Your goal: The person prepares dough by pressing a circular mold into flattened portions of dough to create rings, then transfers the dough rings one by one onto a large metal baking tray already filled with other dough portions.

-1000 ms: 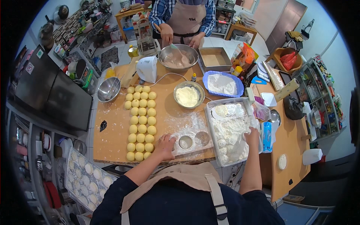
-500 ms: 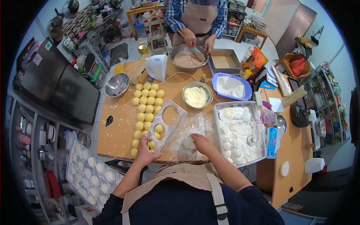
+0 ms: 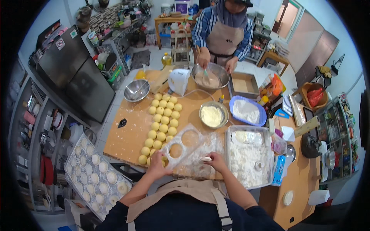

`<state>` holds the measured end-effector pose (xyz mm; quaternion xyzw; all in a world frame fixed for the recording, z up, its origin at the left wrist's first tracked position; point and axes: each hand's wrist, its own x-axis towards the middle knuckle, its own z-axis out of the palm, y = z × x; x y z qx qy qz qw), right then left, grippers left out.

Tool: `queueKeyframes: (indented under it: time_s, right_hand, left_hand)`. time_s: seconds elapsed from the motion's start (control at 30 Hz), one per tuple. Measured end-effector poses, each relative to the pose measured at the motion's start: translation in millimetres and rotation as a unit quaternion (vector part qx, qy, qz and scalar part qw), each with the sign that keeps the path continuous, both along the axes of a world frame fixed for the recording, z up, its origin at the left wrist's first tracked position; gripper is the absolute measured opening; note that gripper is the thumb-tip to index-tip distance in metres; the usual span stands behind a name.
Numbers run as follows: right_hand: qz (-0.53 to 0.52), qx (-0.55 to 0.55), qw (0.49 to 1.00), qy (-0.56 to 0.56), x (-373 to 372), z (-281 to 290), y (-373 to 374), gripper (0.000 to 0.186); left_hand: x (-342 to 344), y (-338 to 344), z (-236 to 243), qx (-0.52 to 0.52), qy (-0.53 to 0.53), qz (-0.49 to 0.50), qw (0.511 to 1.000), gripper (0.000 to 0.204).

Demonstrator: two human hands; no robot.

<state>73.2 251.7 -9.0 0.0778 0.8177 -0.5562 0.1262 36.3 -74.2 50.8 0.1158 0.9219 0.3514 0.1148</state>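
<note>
My left hand (image 3: 157, 164) grips the near end of a flat white board with round holes (image 3: 183, 144). The board lies slanted on the wooden table, its surface dusted with flour. Between the thumb and fingers of my right hand (image 3: 217, 161) is a small pale round disc (image 3: 206, 158), held just above a floured patch (image 3: 195, 166). I cannot tell whether the disc is dough or a tool. Several yellow dough balls (image 3: 163, 128) stand in rows beside the board, the nearest ones partly covered by my left hand.
Right of my hands stands a flour-filled plastic tray (image 3: 229, 169). Beyond are a bowl of pale yellow mixture (image 3: 211, 116) and a blue flour tub (image 3: 231, 109). Across the table a person (image 3: 223, 38) stirs a brown mixture. Flattened dough rounds fill a tray (image 3: 73, 181) at lower left.
The whole view has shifted, so the table appears lower. My right hand has lifted off the floured patch with the pale disc. My left hand still holds the board.
</note>
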Motion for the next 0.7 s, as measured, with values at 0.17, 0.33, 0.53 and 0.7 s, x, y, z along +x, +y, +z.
queueKeyframes:
  time_s: [0.17,0.33,0.53,0.7]
  right_hand:
    - [-0.185,-0.364,0.911,-0.062,4.5,14.4,43.7,0.026]
    - [-0.206,-0.491,0.842,-0.092,0.2,28.0,64.3,0.027]
    - [-0.165,-0.423,0.882,-0.129,15.5,38.2,65.6,0.029]
    - [0.025,-0.291,0.944,-0.153,8.0,42.1,16.6,0.042]
  left_hand:
    - [-6.4,52.5,-11.2,-0.121,-0.045,-0.065,0.990,0.081]
    - [-2.1,98.3,-15.4,-0.209,-0.099,-0.080,0.970,0.097]
    - [13.4,139.0,-5.3,-0.218,-0.094,-0.096,0.967,0.102]
    - [40.1,126.7,-25.2,0.051,0.107,0.034,0.992,0.095]
